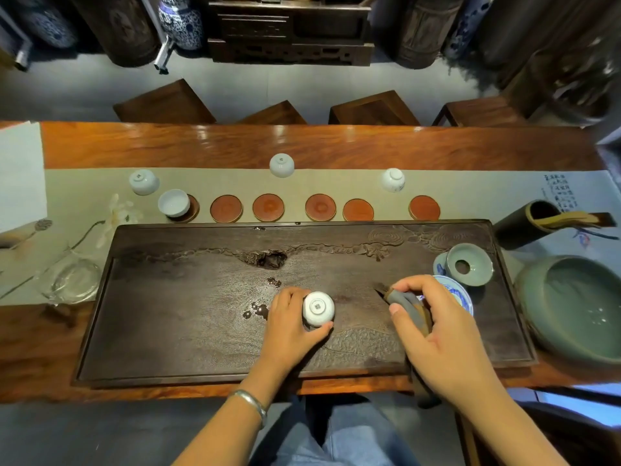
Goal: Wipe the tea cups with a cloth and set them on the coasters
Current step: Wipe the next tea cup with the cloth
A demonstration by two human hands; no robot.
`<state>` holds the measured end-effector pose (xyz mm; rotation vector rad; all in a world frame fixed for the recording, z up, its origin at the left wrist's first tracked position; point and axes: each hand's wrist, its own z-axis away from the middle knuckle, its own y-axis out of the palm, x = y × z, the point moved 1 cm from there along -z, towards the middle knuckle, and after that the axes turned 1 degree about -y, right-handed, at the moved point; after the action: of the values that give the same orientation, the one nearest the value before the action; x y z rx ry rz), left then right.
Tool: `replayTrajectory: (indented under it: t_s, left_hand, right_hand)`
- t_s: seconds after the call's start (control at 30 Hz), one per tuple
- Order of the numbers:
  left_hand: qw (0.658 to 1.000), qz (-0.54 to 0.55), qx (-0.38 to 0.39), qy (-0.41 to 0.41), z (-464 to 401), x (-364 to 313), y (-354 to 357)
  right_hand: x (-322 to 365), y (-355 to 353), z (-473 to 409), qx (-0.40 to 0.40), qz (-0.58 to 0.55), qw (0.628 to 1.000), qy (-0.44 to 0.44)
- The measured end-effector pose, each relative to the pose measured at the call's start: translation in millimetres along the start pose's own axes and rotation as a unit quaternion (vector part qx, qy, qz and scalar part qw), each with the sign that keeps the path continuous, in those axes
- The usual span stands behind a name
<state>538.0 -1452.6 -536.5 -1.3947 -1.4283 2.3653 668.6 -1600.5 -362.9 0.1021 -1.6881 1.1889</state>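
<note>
My left hand grips a white tea cup upside down over the dark wooden tea tray. My right hand holds a folded brown-grey cloth just right of that cup, apart from it. On the runner beyond the tray lies a row of several round red coasters. One upright white cup sits on the leftmost coaster. Three more cups stand upside down behind the row: a left cup, a middle cup and a right cup.
A green strainer and a blue-and-white saucer sit on the tray's right end. A large green water bowl and a dark tool holder stand to the right. A glass dish lies left of the tray. Stools line the table's far side.
</note>
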Motion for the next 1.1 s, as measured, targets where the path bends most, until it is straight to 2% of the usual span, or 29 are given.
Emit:
replayTrajectory:
  t_s: [0.27, 0.43, 0.7, 0.93, 1.1]
  left_hand:
    - [0.993, 0.095, -0.067, -0.03, 8, -7, -31]
    - [0.988, 0.121, -0.098, -0.016, 9, -14, -73]
    - [0.989, 0.114, -0.08, 0.057, 0, -22, -168]
    - [0.983, 0.105, -0.089, 0.118, 3, -33, -223]
    - [0.982, 0.102, -0.075, 0.143, 8, -50, -249]
  right_hand:
    - [15, -4, -8, -0.041, -0.013, 0.999, 0.009]
    - [31, 1, -18, -0.026, -0.008, 1.0, -0.001]
    - [81, 31, -34, -0.059, -0.017, 0.998, -0.018]
    - [139, 61, -42, -0.065, -0.014, 0.993, -0.096]
    - [166, 67, -45, -0.05, -0.068, 0.988, -0.129]
